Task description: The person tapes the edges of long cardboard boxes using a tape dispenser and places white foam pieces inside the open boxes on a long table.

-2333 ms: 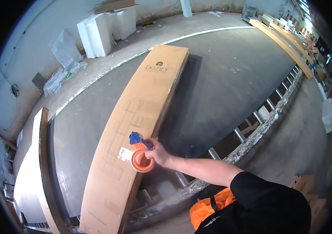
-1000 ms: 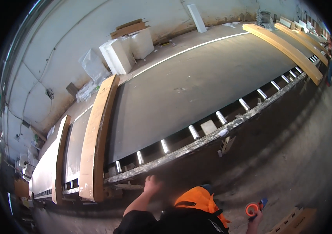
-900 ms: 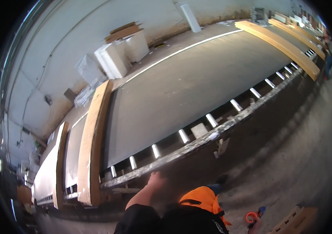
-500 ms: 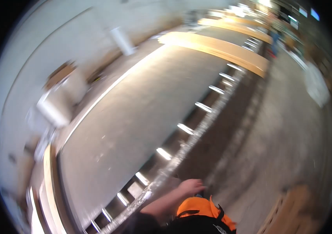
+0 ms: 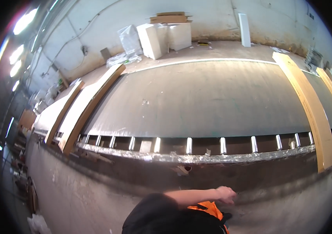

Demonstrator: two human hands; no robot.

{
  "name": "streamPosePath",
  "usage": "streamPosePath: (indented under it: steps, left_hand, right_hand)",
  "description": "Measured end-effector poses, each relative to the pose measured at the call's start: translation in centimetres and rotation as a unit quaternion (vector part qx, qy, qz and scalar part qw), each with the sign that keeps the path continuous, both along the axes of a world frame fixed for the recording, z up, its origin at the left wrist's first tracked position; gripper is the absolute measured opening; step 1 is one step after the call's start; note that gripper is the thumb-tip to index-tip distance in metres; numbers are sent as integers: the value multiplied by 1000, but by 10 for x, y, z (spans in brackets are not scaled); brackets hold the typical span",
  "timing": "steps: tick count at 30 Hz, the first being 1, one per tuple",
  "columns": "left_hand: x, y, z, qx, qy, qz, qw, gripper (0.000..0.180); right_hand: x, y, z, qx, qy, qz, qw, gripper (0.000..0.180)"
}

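My left hand (image 5: 225,194) is held out in front of my body, its forearm bare below a black sleeve. Its fingers are loosely curled and I see nothing in them; the palm side is hidden. Just below the hand is orange cloth (image 5: 209,209) with dark straps, close against my body. Beyond the hand, and apart from it, runs a long roller conveyor with a wide grey flat surface (image 5: 205,101). Metal rollers (image 5: 189,146) show along its near edge, above a rail (image 5: 173,158) wrapped in shiny film. My right hand is out of view.
Long tan cartons lie across the conveyor, one at the right (image 5: 304,91) and others at the left (image 5: 95,99). White blocks (image 5: 179,37) topped with brown cardboard (image 5: 168,18) stand by the far wall, near a white upright panel (image 5: 244,30). Concrete floor (image 5: 88,195) lies this side.
My view has swung to the left, so the conveyor now runs across the picture rather than slanting away. My left hand appears farther right, still loosely curled.
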State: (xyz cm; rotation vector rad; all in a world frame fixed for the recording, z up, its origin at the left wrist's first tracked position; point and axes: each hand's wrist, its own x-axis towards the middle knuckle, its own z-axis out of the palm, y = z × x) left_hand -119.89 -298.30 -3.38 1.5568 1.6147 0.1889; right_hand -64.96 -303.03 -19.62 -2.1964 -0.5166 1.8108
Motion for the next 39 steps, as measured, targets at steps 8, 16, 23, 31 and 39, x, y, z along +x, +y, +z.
streamPosePath:
  steps: [8,16,23,31,39]
  left_hand:
    - [96,77,55,28,-31,149,988,45]
    - [220,245,95,181,-118,-81,973,44]
    - [365,414,91,150,-176,-350,908,45]
    - [481,634,100,231,-97,-399,882,43]
    - [498,814,33,141,308,-283,898,62]
  right_hand:
    - [64,192,-16,103,48,60,992,36]
    - [74,237,65,106,-235,49,965,74]
    - [163,88,2,-151,-315,-159,923,75]
    - [124,93,-19,-68,-77,-451,887,65]
    - [245,248,-56,52,14,-576,815,63]
